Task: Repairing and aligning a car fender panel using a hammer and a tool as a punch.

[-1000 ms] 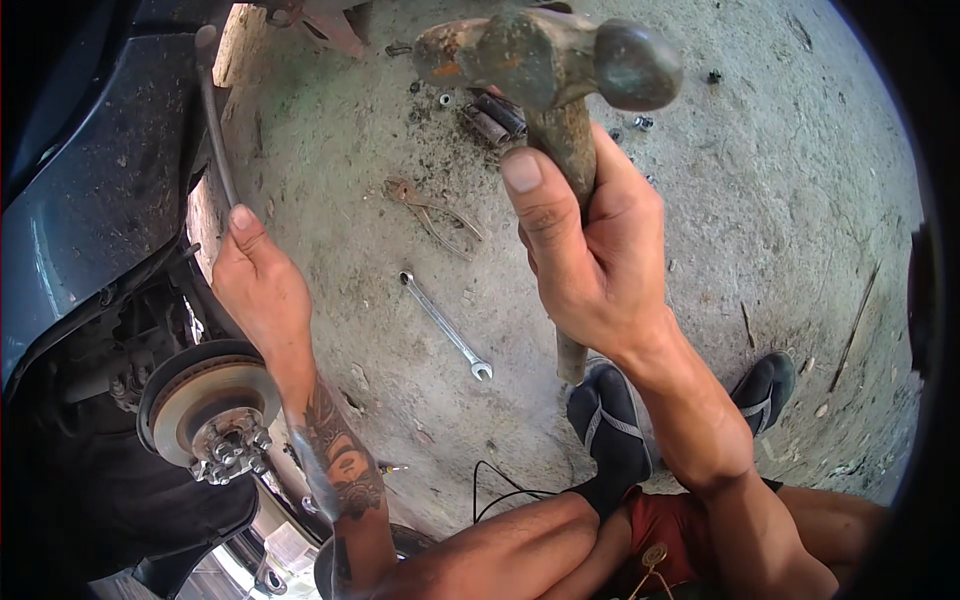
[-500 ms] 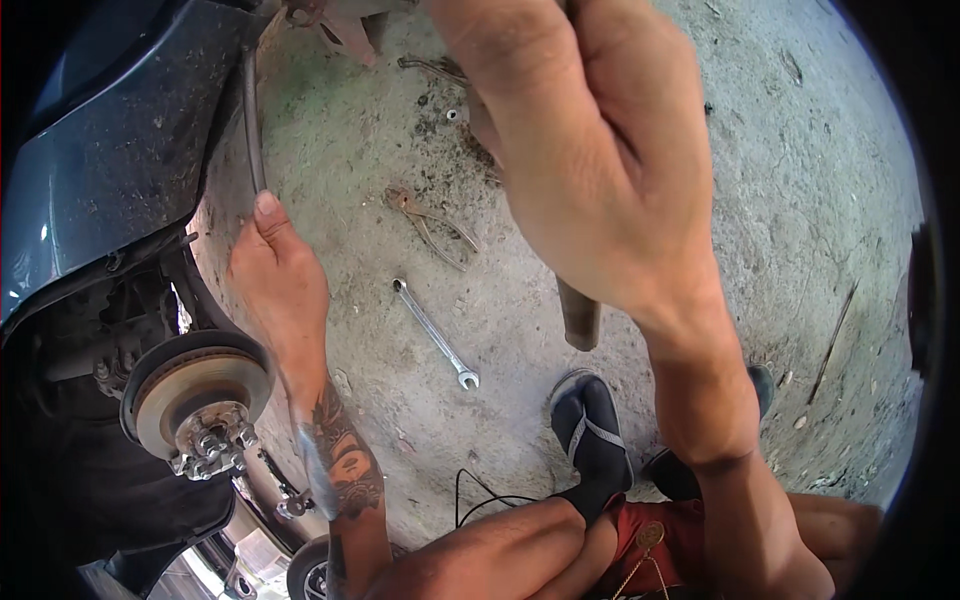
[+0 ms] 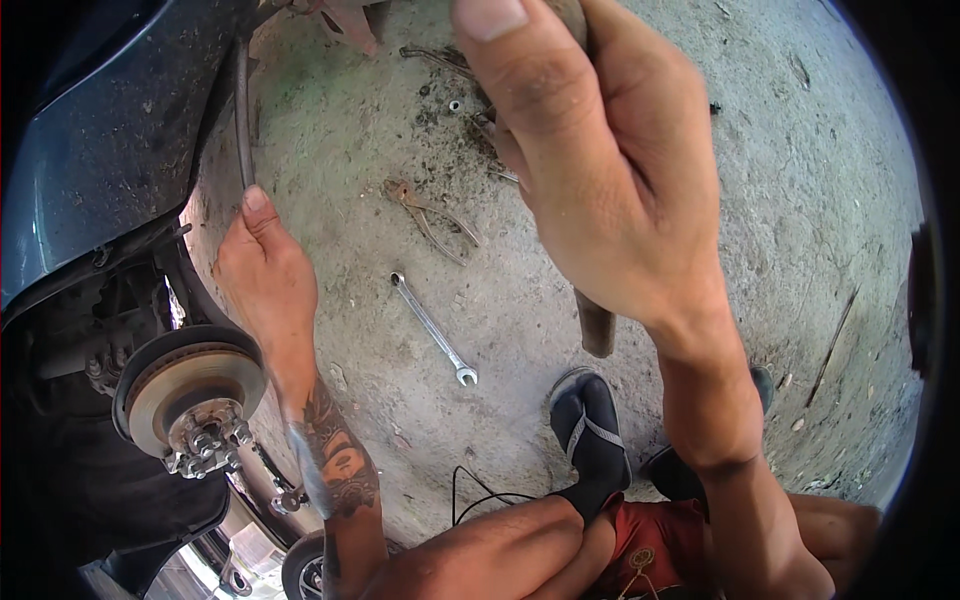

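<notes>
My left hand (image 3: 265, 272) is closed around the lower end of a long dark metal rod (image 3: 243, 120), the thumb lying along it. The rod rises beside the edge of a blue car fender (image 3: 110, 165); where its far end goes is unclear. Large and close to the camera, my right hand (image 3: 625, 175) is wrapped around a thick brown handle (image 3: 596, 330). The handle's butt sticks out below my fist, while its other end runs beyond the upper edge, so the tool's head is hidden.
A bare brake disc (image 3: 190, 400) on its hub sits at the lower left. On the concrete floor lie a combination wrench (image 3: 432, 328), rusty pliers (image 3: 430, 215), a small nut-like piece (image 3: 455, 105) and a thin stick (image 3: 833, 345). My sandalled foot (image 3: 590, 425) is below.
My right fist has moved slightly right and down with the handle, and its thumb now shows at the top. My left hand and the rod have shifted slightly left.
</notes>
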Demonstrator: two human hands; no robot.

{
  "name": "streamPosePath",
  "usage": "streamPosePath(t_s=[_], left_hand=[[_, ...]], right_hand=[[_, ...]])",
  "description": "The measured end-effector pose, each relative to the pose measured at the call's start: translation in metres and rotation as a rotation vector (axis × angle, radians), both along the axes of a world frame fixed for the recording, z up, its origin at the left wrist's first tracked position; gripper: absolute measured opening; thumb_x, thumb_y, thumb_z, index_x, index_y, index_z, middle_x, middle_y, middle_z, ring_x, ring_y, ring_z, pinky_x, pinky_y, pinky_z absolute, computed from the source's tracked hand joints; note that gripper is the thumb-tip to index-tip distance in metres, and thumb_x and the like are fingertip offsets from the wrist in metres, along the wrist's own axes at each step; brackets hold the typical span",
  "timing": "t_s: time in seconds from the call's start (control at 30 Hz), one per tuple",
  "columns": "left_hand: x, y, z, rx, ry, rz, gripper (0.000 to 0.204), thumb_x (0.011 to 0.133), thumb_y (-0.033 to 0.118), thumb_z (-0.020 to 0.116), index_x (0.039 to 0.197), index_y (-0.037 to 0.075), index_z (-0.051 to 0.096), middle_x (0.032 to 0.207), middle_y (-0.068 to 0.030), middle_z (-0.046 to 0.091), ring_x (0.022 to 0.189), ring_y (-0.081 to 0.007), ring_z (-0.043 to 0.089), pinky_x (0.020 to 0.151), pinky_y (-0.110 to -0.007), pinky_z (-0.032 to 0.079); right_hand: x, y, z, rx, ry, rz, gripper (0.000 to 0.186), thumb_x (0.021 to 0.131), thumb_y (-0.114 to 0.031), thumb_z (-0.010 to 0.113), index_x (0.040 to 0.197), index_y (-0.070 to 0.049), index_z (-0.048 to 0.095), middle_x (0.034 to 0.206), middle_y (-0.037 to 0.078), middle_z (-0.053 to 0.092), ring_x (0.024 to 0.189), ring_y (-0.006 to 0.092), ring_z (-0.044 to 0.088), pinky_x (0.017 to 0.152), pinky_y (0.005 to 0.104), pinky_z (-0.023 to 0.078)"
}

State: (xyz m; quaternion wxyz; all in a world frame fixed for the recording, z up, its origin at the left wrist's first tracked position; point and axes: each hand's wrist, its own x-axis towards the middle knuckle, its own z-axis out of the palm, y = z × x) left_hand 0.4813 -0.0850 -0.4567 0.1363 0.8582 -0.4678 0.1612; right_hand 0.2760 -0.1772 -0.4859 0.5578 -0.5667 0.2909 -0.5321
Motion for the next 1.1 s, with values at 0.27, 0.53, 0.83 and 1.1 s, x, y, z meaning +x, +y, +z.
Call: streamPosePath(t_s=[0.27,0.53,0.83,1.1], left_hand=[[-0.007,-0.008,-0.001,-0.022,0.013,-0.011,0.053,0.095,0.038,0.038,0.078,-0.008,0.058,0.068,-0.028,0.054,0.063,-0.0436,0.05,0.059,-0.046,0.039],[-0.009,-0.009,0.0,-0.028,0.073,-0.032,0.051,0.095,0.036,0.038,0.078,-0.007,0.059,0.069,-0.0292,0.054,0.067,-0.0462,0.052,0.061,-0.049,0.038],[-0.011,-0.007,-0.002,-0.022,-0.02,0.031,0.051,0.095,0.036,0.037,0.079,-0.008,0.059,0.072,-0.0299,0.055,0.072,-0.0473,0.054,0.064,-0.05,0.04],[-0.01,-0.006,0.003,-0.016,0.088,0.009,0.051,0.095,0.036,0.037,0.078,-0.007,0.06,0.07,-0.0289,0.056,0.072,-0.0476,0.054,0.064,-0.051,0.04]], right_hand=[[0.008,-0.001,0.003,0.037,0.005,0.023,0.037,0.091,-0.031,0.055,0.073,0.001,0.046,0.052,0.009,0.045,0.045,0.0211,0.044,0.043,0.0315,0.035],[0.003,-0.001,0.004,0.063,0.012,0.02,0.038,0.089,-0.03,0.057,0.072,0.002,0.046,0.051,0.013,0.046,0.044,0.0271,0.047,0.043,0.0357,0.037],[0.001,0.003,-0.003,-0.001,0.006,0.027,0.035,0.095,-0.034,0.05,0.077,-0.004,0.048,0.056,-0.006,0.041,0.046,0.001,0.036,0.04,0.0178,0.026],[0.015,-0.002,0.009,-0.057,-0.079,0.0,0.034,0.095,-0.033,0.05,0.079,-0.004,0.049,0.057,-0.006,0.042,0.047,0.0012,0.037,0.041,0.0174,0.028]])
